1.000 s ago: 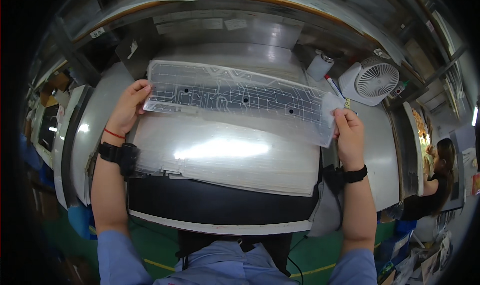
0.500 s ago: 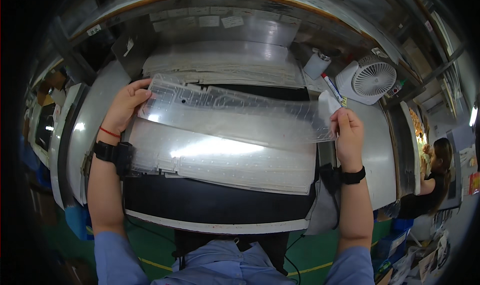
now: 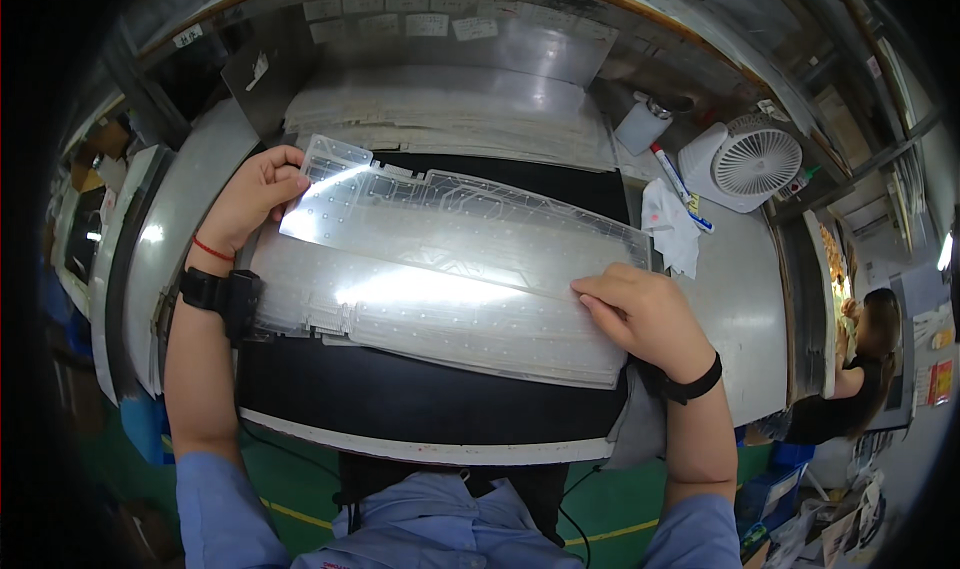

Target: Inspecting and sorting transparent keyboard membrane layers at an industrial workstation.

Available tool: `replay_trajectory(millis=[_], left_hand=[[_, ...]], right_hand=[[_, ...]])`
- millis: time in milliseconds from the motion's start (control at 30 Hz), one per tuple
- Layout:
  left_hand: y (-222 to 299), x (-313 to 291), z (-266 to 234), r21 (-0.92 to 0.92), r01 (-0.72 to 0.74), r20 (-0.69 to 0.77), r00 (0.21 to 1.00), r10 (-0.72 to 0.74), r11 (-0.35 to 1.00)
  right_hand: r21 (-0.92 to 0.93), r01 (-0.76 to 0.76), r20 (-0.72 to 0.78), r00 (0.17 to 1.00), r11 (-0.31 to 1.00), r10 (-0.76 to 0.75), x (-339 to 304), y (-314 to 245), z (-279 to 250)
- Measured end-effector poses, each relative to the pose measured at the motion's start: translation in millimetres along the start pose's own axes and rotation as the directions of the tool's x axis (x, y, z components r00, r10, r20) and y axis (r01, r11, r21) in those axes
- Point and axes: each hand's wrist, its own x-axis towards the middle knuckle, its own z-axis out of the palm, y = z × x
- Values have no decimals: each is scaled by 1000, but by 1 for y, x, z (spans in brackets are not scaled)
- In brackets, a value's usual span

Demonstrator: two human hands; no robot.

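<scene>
A long, thin clear plastic sheet [image 3: 480, 209] with rows of dots and printed outlines spans the space between my hands. My left hand [image 3: 258, 194] pinches its left end, which is raised and catches the light. With fingers drawn together, my right hand [image 3: 645, 314] holds the near edge toward the right end. Beneath lies a stack of similar clear sheets [image 3: 480, 339], notched along its near edge. The stack rests on a black mat [image 3: 400, 389]. How far the held sheet touches the stack I cannot tell.
Another pile of sheets [image 3: 450, 134] lies at the back. On the right are a white fan [image 3: 745, 164], a pump bottle [image 3: 643, 126], a marker [image 3: 671, 172] and a crumpled white cloth [image 3: 670, 229]. A person [image 3: 860, 369] sits at far right.
My right hand has left the sheet's right end and moved left and nearer, to its near edge. The sheet's right part now hangs lower and flatter. My left hand still pinches the left end.
</scene>
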Motion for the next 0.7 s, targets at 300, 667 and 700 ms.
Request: replay_trajectory(millis=[300, 667, 700], left_hand=[[1, 0, 1, 13, 10, -7, 1000, -10, 1000], [0, 0, 0, 13, 10, -3, 1000, -10, 1000], [0, 0, 0, 14, 10, -2, 1000, -10, 1000]], right_hand=[[-78, 32, 3, 999, 996, -32, -1, -1, -1], [-83, 51, 13, 999, 995, -50, -2, 0, -2], [-83, 53, 11, 999, 995, -52, -2, 0, -3]])
